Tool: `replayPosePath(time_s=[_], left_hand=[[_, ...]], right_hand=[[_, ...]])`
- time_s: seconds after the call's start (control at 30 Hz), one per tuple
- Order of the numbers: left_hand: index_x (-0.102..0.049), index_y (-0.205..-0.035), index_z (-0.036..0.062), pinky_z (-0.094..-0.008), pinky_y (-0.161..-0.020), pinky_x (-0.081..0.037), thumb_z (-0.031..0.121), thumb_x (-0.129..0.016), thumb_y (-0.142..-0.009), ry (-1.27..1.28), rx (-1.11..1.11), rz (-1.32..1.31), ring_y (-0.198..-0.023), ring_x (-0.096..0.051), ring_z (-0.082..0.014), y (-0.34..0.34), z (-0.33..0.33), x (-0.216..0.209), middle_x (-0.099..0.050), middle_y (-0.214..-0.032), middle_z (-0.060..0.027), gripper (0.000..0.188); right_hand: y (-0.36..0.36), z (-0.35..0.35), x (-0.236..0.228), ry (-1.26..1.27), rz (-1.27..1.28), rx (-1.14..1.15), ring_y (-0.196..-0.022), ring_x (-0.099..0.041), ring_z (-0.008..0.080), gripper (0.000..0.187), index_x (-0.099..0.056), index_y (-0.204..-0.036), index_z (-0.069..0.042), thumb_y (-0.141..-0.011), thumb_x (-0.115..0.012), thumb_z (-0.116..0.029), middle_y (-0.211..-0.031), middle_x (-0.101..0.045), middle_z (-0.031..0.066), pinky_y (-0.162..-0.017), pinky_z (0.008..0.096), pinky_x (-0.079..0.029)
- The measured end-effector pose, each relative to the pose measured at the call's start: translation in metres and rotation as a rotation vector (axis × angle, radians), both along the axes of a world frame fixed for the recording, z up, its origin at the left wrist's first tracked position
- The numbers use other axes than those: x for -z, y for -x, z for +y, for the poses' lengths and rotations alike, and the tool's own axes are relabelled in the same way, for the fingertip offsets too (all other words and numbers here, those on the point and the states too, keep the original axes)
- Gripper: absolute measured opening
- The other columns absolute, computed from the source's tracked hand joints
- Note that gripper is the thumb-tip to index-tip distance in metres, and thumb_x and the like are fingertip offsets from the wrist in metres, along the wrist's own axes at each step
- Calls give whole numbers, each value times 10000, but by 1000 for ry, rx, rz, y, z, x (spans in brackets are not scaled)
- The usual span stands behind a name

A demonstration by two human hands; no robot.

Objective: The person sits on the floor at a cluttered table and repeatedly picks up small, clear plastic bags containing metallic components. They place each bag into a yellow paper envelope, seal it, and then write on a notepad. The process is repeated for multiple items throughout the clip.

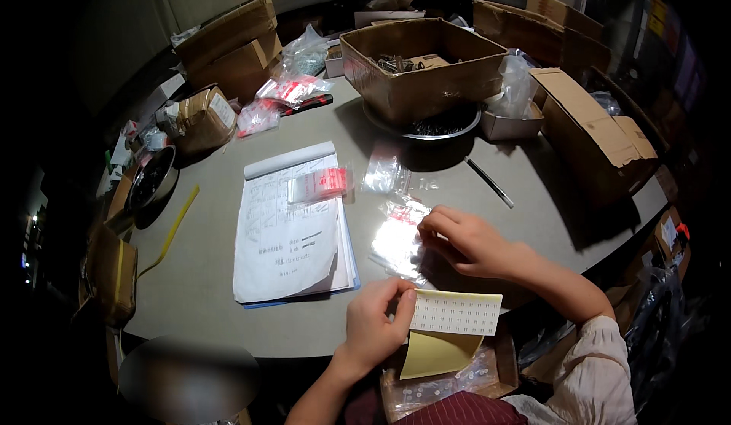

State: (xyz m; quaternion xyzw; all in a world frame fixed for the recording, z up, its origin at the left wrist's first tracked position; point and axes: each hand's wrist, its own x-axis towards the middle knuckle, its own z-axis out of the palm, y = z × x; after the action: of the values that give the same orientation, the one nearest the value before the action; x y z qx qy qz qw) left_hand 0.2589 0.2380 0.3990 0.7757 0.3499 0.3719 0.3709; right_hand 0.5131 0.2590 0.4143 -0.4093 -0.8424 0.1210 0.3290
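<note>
While your left hand [378,320] pinches label sheet [457,312] by left edge, probably so rows face up within reach, right hand [468,241] bunches fingertips at bags [396,241]; can't tell whether gripping. Bags lie flat on table [202,273], presumably for easy access.

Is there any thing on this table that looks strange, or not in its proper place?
Yes: the large brown box seems propped on the metal bowl, hiding much of its small dark parts, where one would expect it flat on the table.
</note>
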Motion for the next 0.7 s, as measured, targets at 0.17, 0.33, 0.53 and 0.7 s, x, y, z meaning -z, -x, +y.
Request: replayPosePath(time_s=[0.17, 0.33, 0.53, 0.7], left_hand=[[-709, -970, -3, -408, -878, -545, 24, -682, -932, -221, 98, -119, -969, -701, -346, 3, 3, 2, -725, -958, -143, 54], [-708, -1003, 39, -520, -1118, -435, 38, -712, -908, -297, 184, -36, -1282, -583, -397, -10, 5, -4, -692, -1101, -164, 95], [-642, -1043, 25, -572, -1220, -260, 90, -596, -971, -382, 334, 268, -1438, -460, -388, -14, 5, 6, -598, -1466, -192, 106], [-627, -1065, 12, -569, -1233, -229, 94, -585, -968, -382, 310, 290, -1434, -470, -370, -15, 3, 7, -613, -1438, -185, 134]], right_hand=[[-11, -16, 8, 171, -40, 21, -886, -620, 382, 380, -586, -1113, -23, -754, -686, 51, -988, -597, 163, -737, 442, -520], [-23, -30, 2, 511, 355, 156, -809, -644, 184, 145, -647, -1035, -20, -914, -713, -65, -913, -657, 91, -724, 328, -521], [-39, -12, 1, 670, 279, 182, -862, -597, 75, 159, -648, -1063, 9, -1032, -675, -145, -917, -673, 22, -796, 274, -513], [-27, -15, -17, 580, -115, 216, -745, -658, 198, 200, -684, -1054, 12, -956, -686, -163, -855, -713, 119, -709, 349, -536]])
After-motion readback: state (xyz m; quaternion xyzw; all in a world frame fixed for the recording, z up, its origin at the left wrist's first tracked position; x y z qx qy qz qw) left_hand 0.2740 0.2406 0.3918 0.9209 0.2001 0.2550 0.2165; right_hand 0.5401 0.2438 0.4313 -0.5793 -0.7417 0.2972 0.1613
